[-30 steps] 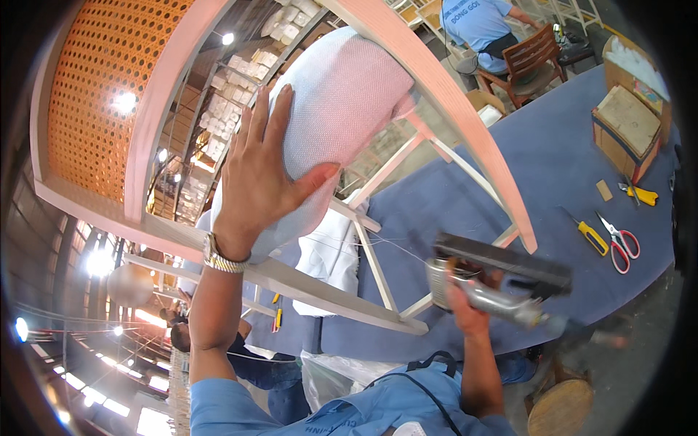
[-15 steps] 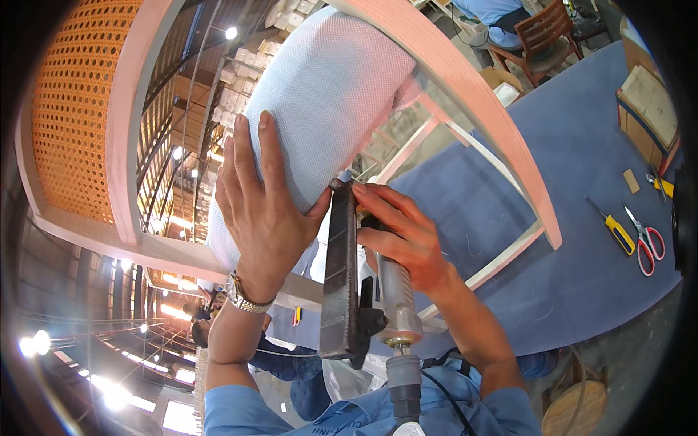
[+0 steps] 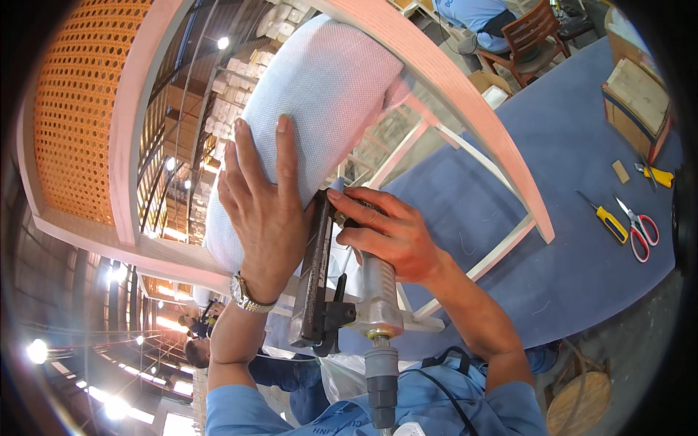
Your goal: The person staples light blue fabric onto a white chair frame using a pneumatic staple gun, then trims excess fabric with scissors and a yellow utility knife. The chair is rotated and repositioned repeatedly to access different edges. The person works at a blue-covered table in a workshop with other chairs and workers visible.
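Observation:
My left hand (image 3: 265,200) lies with fingers stretched out on the pale, woven-fabric padded seat (image 3: 327,80) of a chair tipped on its side. Around this seat runs a light wooden frame (image 3: 465,94), with an orange cane panel (image 3: 76,123) at the left. My right hand (image 3: 392,236) is wrapped round the upper body of a pneumatic stapler (image 3: 311,283). The stapler's nose is up at the seat's edge beside my left thumb, and its air coupling points down toward me. Exact contact at the nose is hidden by my fingers.
On the blue-covered table (image 3: 509,291) at right lie a yellow-handled screwdriver (image 3: 612,224), red-handled scissors (image 3: 641,236), a yellow cutter (image 3: 656,176) and a worn box (image 3: 638,102). A wooden stool (image 3: 579,403) stands lower right. Another person (image 3: 472,18) sits at the far back.
The stapler has shifted left and turned slightly in my right hand, showing more of its side. My left fingers have spread a little wider on the seat. The view has shifted slightly.

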{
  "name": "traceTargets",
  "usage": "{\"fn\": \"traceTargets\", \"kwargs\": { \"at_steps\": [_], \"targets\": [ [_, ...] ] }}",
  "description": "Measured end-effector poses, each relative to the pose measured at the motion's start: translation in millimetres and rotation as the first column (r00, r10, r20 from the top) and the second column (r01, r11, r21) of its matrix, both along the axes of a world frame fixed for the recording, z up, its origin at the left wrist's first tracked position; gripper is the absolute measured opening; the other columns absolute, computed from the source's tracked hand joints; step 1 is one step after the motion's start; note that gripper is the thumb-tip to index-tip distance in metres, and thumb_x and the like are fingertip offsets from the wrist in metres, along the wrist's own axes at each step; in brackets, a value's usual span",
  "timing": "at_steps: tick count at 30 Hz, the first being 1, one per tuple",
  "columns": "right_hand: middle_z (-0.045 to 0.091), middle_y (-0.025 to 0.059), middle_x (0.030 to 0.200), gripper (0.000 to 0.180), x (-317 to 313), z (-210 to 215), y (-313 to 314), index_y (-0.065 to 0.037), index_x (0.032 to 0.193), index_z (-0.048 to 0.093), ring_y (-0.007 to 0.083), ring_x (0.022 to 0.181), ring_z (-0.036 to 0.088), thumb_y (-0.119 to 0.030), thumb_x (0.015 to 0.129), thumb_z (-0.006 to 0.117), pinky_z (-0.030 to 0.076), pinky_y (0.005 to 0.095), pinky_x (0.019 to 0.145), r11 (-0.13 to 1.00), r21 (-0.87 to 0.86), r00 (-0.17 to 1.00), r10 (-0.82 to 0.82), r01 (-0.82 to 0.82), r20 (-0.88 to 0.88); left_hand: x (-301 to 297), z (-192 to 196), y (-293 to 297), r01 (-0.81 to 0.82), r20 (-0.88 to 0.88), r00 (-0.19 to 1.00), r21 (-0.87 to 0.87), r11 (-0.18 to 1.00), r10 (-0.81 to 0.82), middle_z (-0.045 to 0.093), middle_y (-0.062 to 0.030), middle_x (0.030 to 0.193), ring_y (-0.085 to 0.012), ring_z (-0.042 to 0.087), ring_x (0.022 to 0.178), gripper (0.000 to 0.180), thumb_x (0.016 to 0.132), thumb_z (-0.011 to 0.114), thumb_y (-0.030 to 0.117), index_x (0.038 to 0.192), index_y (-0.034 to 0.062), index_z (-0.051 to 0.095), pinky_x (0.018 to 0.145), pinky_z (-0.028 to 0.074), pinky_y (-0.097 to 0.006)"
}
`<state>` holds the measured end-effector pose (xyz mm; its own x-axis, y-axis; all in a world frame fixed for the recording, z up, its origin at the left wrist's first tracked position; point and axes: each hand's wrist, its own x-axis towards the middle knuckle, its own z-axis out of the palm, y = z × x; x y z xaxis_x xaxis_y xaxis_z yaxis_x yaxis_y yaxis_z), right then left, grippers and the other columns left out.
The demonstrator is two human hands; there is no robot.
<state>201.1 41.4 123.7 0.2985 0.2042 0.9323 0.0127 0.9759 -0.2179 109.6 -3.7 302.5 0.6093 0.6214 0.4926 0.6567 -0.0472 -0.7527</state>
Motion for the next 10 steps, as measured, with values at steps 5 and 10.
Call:
{"fn": "traceTargets", "kwargs": {
  "at_steps": [5,10],
  "targets": [
    [0.062,0.0069,0.146,0.026,-7,-2,-6,-0.015,0.096,0.07,0.0307,0.122,0.064,-0.02,0.072,0.078,0.057,0.0399,0.092,1.0,-0.001,0.999,0.019,-0.019,0.043,-20,-5,3,0.027,-0.169,0.986,0.077,0.997,-0.014,0.024,-0.032,0.165,-0.0525,0.031,0.148,0.074,0.096,0.06,0.023,0.164,0.0287,0.03,0.117,0.024,-0.066],
    [0.062,0.0068,0.146,0.026,-13,-1,-12,-0.015,0.097,0.071,0.0306,0.124,0.063,-0.02,0.072,0.078,0.056,0.0409,0.095,0.999,-0.018,0.998,-0.027,0.028,0.05,-33,-7,-9,0.048,-0.191,0.98,-0.042,0.998,-0.056,0.023,-0.0269,0.168,-0.0479,0.023,0.155,0.072,0.098,0.056,0.026,0.164,0.0284,0.029,0.121,0.015,-0.067]
  ]
}}
